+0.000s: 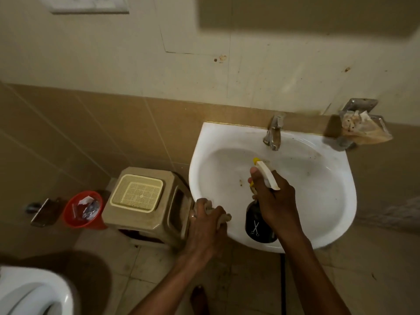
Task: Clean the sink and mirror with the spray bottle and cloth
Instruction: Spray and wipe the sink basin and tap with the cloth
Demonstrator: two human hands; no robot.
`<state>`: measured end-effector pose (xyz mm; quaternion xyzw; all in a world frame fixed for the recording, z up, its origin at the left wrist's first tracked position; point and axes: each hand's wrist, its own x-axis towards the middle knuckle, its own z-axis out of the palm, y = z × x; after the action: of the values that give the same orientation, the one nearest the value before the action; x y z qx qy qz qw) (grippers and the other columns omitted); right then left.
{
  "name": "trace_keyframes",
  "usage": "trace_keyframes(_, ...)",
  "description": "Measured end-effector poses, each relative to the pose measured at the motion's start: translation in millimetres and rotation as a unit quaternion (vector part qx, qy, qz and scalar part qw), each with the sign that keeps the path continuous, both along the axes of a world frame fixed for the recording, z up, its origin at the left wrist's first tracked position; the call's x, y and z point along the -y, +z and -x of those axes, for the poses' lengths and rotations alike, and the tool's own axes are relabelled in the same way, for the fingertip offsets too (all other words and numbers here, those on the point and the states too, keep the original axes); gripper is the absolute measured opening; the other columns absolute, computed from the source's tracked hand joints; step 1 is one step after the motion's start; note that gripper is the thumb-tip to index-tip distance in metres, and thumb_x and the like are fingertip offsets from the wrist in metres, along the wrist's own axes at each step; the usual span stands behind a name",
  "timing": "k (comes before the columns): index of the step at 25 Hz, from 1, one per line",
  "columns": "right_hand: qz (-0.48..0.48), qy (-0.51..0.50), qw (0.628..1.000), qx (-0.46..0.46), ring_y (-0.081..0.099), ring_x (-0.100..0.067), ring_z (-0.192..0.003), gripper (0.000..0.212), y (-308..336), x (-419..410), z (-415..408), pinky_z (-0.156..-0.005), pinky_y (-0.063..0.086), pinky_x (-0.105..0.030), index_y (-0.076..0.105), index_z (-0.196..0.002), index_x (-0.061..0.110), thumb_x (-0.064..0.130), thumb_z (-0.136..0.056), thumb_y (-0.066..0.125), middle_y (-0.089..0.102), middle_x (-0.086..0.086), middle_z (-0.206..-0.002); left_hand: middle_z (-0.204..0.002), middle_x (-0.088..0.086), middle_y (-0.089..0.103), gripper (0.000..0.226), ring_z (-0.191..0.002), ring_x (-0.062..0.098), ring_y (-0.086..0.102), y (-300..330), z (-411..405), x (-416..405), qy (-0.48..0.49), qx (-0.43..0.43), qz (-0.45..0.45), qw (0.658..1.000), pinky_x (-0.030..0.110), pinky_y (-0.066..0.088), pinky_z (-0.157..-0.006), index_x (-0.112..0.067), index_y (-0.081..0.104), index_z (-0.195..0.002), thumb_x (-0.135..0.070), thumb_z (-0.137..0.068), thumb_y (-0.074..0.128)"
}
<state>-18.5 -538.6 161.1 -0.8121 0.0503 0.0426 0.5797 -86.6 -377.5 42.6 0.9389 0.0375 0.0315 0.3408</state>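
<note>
A white wall-hung sink (322, 201) with dirt specks in its bowl fills the right middle. Over the bowl my right hand (272, 196) grips a spray bottle (258, 226) with a black body, white head and yellow nozzle pointing toward the metal tap (273, 133). My left hand (206, 220) rests on the sink's front-left rim, closed around a crumpled beige cloth (223, 218). A dark edge at the top right (295, 14) may be the mirror's underside; I cannot tell.
A beige plastic stool (145, 214) with a cream basket (137, 193) on top stands left of the sink. Beside it sits a red bin (83, 210) with rubbish. A toilet (29, 292) is at the bottom left. A metal soap holder (361, 126) hangs right of the tap.
</note>
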Motion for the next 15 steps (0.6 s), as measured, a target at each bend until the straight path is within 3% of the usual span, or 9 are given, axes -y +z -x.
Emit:
trace_keyframes(2, 0.001, -0.009, 1.0, 0.001, 0.073, -0.034, -0.083, 0.029, 3, 14, 5, -0.07, 0.059, -0.038, 0.066, -0.088, 0.022, 0.047, -0.101, 0.057, 0.073, -0.018, -0.089, -0.117, -0.018, 0.043, 0.03, -0.116, 0.019, 0.042, 18, -14, -13, -0.014, 0.014, 0.049, 0.999, 0.039, 0.047, -0.097, -0.033, 0.071, -0.105, -0.031, -0.086, 0.047)
trace_keyframes(4, -0.015, -0.036, 0.999, 0.011, 0.075, -0.027, -0.086, 0.027, 6, 25, 3, -0.079, 0.064, -0.048, 0.068, -0.088, 0.026, 0.048, -0.1, 0.059, 0.077, -0.01, -0.089, -0.122, -0.006, 0.054, 0.039, -0.113, 0.015, 0.041, 38, -58, -33, 0.036, 0.062, 0.075, 0.995, 0.04, 0.046, -0.098, -0.032, 0.071, -0.111, -0.035, -0.086, 0.041)
trace_keyframes(7, -0.011, -0.061, 0.998, 0.019, 0.074, -0.027, -0.085, 0.036, 7, 33, -4, -0.084, 0.061, -0.058, 0.073, -0.094, 0.016, 0.05, -0.098, 0.06, 0.077, -0.012, -0.087, -0.131, 0.013, 0.039, 0.041, -0.108, 0.023, 0.047, 62, -153, -44, 0.109, 0.125, 0.084, 0.983, 0.04, 0.049, -0.095, -0.016, 0.055, -0.127, -0.021, -0.088, 0.064)
trace_keyframes(10, -0.019, -0.085, 0.996, 0.029, 0.071, -0.033, -0.082, 0.041, -1, 37, -12, -0.079, 0.059, -0.061, 0.071, -0.094, 0.014, 0.053, -0.095, 0.061, 0.074, -0.019, -0.085, -0.121, 0.015, 0.041, 0.055, -0.095, 0.027, 0.051, 48, -244, -29, 0.109, 0.138, 0.079, 0.981, 0.037, 0.053, -0.08, -0.005, 0.049, -0.115, -0.023, -0.074, 0.082)
trace_keyframes(12, -0.025, -0.092, 0.995, 0.026, 0.068, -0.039, -0.081, 0.045, -5, 39, -17, -0.076, 0.058, -0.06, 0.07, -0.095, 0.016, 0.059, -0.089, 0.059, 0.071, -0.023, -0.084, -0.117, 0.01, 0.05, 0.048, -0.098, 0.03, 0.055, 23, -278, -9, 0.1, 0.089, 0.032, 0.99, 0.041, 0.051, -0.081, -0.01, 0.058, -0.108, -0.032, -0.072, 0.082)
trace_keyframes(15, -0.026, -0.104, 0.994, 0.014, 0.068, -0.041, -0.076, 0.045, -10, 44, -26, -0.069, 0.057, -0.044, 0.072, -0.09, 0.027, 0.067, -0.08, 0.054, 0.07, -0.021, -0.083, -0.119, 0.006, 0.059, 0.029, -0.111, 0.033, 0.054, -1, -300, 22, 0.088, 0.066, -0.06, 0.992, 0.043, 0.041, -0.087, -0.017, 0.07, -0.102, -0.031, -0.078, 0.077)
